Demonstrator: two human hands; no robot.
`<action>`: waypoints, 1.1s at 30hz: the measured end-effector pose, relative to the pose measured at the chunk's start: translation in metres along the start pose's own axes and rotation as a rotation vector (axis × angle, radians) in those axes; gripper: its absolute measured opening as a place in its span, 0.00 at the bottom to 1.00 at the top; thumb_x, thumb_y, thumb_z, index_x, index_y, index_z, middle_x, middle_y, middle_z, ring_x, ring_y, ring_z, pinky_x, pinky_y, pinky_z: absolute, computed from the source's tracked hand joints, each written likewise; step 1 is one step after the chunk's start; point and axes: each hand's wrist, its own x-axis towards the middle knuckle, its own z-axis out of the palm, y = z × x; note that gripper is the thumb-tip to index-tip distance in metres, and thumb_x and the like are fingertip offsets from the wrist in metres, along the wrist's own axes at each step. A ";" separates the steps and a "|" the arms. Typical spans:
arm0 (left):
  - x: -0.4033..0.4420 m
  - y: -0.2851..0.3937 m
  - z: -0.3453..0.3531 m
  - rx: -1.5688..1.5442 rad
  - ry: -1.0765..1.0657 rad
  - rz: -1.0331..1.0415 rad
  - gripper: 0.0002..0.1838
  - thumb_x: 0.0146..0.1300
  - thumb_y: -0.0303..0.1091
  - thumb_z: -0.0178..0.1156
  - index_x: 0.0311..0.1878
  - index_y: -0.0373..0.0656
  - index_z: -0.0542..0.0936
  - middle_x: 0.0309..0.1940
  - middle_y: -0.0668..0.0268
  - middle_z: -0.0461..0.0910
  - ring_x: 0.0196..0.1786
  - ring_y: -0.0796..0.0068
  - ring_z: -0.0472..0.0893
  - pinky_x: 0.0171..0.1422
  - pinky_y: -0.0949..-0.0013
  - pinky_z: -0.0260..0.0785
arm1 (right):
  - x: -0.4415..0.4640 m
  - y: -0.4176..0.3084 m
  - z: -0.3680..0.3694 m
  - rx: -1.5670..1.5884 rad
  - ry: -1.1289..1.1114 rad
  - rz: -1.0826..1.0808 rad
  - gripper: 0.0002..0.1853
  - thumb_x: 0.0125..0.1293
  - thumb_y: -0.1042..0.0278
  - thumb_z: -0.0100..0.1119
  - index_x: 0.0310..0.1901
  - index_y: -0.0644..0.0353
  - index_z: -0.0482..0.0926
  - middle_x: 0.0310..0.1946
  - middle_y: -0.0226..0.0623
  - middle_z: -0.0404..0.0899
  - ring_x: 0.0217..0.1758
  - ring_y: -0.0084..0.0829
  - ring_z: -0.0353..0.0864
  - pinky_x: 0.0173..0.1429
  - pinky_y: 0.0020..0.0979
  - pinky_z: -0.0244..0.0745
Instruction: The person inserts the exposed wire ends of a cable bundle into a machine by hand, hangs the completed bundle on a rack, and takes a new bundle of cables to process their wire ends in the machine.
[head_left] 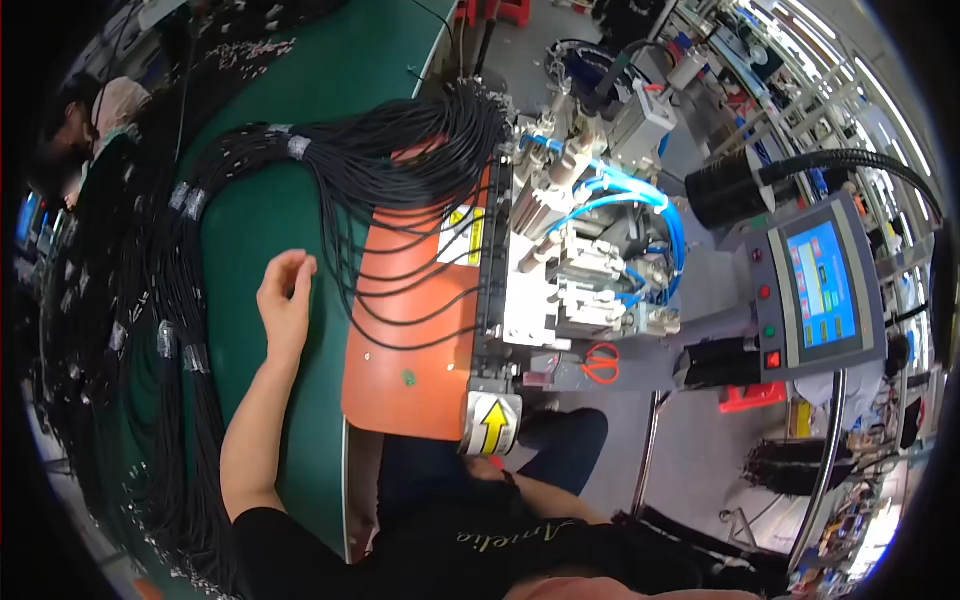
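My left hand (284,298) is above the green tabletop (240,260), left of an orange board. Its fingers curl loosely, a gap shows beside the thumb, and I see nothing held. Nearest to it are black cables (390,160), which arch in a taped bundle from the left; several single ones run across the orange board (400,310) into the edge of a machine (530,290). My right hand (485,468) is low by my lap, beneath a yellow arrow label (494,424). Its fingers are mostly hidden.
A control panel with a lit screen (823,285) stands right of the machine. Red-handled scissors (601,363) lie by the machine's front. More taped black cable bundles (180,300) hang along the table's left. A person (115,105) is at the upper left.
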 end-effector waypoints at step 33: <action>0.011 -0.021 0.007 0.475 0.005 0.446 0.11 0.71 0.29 0.56 0.50 0.32 0.79 0.41 0.59 0.82 0.42 0.70 0.81 0.49 0.70 0.73 | -0.510 0.031 -0.734 0.618 2.249 0.228 0.45 0.50 0.43 0.75 0.58 0.75 0.72 0.52 0.51 0.79 0.57 0.41 0.79 0.60 0.34 0.71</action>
